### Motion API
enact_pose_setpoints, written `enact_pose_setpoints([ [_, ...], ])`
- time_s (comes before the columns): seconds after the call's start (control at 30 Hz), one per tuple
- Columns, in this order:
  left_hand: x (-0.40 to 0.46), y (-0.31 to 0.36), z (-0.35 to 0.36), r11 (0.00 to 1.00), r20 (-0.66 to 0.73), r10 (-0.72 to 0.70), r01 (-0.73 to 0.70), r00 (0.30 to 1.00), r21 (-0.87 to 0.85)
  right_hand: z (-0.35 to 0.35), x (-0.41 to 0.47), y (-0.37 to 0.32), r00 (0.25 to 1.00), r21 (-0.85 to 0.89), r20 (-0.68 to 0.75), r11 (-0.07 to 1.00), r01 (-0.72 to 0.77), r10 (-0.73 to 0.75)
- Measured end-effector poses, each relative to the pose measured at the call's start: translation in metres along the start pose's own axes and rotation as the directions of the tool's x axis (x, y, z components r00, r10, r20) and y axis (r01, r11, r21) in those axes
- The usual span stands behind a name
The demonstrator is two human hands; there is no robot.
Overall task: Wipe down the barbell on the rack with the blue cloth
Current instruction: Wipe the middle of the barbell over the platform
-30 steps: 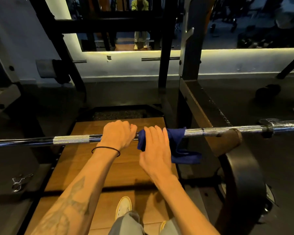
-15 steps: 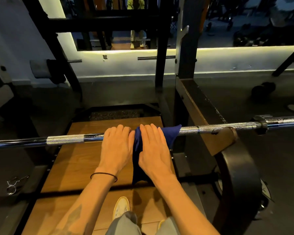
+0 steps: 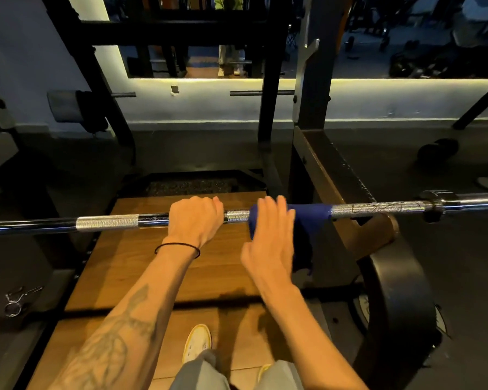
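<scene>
View from a head-worn camera, looking down along two bare forearms to a barbell (image 3: pixel 107 222) that runs level across the picture from edge to edge. The bar is a thin steel rod with bands of bright cross-hatched knurling and a smooth, dark, glossy stretch between them. Its right part rests on a black steel rack (image 3: pixel 333 167), against a worn brown pad (image 3: pixel 378 235), with a metal collar (image 3: pixel 433 205) just beyond.

The left hand (image 3: pixel 195 220) grips the bar from above, fingers curled over it and knuckles up. A thin black band (image 3: pixel 178 246) circles that wrist, and a dark tattoo covers the forearm.

The right hand (image 3: pixel 271 232) lies on a blue cloth (image 3: pixel 310 215) draped over the bar just to the right of the left hand. Its fingers look mostly straight and pressed flat on the fabric, though the hand is blurred and the thumb cannot be made out. The cloth is soft, deep blue, wrapped over the top of the bar with a loose end hanging below.

Under the bar is a wooden platform (image 3: pixel 141 266) of warm brown planks. A round black weight plate (image 3: pixel 400 299) stands on edge at lower right. A yellowish canvas shoe (image 3: pixel 196 343) shows at the bottom
</scene>
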State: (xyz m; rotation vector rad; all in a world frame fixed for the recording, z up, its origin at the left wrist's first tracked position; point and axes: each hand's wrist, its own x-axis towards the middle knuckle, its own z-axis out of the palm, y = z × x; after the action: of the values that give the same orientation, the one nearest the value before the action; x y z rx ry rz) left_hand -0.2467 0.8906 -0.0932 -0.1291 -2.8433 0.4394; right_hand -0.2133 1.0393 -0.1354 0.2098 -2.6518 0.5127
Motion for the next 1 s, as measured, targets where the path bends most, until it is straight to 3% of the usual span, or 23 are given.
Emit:
enact_pose_setpoints([
  [0.1,0.009,-0.004,0.005,0.999,0.041,0.016,-0.015,0.999,-0.030,0.013,-0.011,-0.022,0.974,0.034,0.057,0.975,0.219,-0.221],
  [0.23,0.022,-0.010,0.007,0.995,0.148,0.073,-0.062,0.986,-0.078,0.009,-0.001,0.012,0.953,-0.030,0.089,0.956,0.293,-0.289],
  [0.4,0.007,-0.002,0.006,0.992,-0.010,-0.024,0.022,1.000,-0.127,-0.001,-0.002,0.066,0.997,0.027,-0.068,0.999,0.033,-0.031],
  [0.5,-0.005,0.004,0.013,0.953,-0.127,-0.129,0.087,0.984,-0.289,0.009,-0.003,0.029,0.977,0.075,-0.143,0.986,-0.147,0.156],
  [0.53,-0.010,0.006,0.015,0.945,-0.169,-0.147,0.088,0.975,-0.316,0.014,-0.006,0.012,0.979,0.062,-0.139,0.988,-0.139,0.146],
  [0.6,-0.020,0.007,0.015,0.944,-0.186,-0.145,0.079,0.972,-0.322,0.024,-0.015,-0.017,0.996,-0.014,-0.074,0.998,0.056,-0.057],
  [0.67,-0.028,0.006,0.015,0.955,-0.162,-0.091,0.039,0.983,-0.295,0.030,-0.021,-0.024,0.966,-0.026,0.004,0.966,0.258,-0.258],
  [0.77,-0.036,0.002,0.013,0.911,-0.182,-0.127,0.042,0.975,-0.410,0.017,-0.015,0.007,0.931,-0.077,0.057,0.928,0.364,-0.361],
  [0.87,-0.039,0.004,0.008,0.870,-0.199,-0.183,0.065,0.963,-0.489,0.000,-0.011,0.051,0.981,-0.096,0.011,0.976,0.195,-0.195],
  [1.0,-0.035,0.007,0.008,0.899,-0.178,-0.189,0.097,0.966,-0.427,-0.002,-0.008,0.054,0.993,-0.031,-0.052,0.994,-0.105,0.103],
])
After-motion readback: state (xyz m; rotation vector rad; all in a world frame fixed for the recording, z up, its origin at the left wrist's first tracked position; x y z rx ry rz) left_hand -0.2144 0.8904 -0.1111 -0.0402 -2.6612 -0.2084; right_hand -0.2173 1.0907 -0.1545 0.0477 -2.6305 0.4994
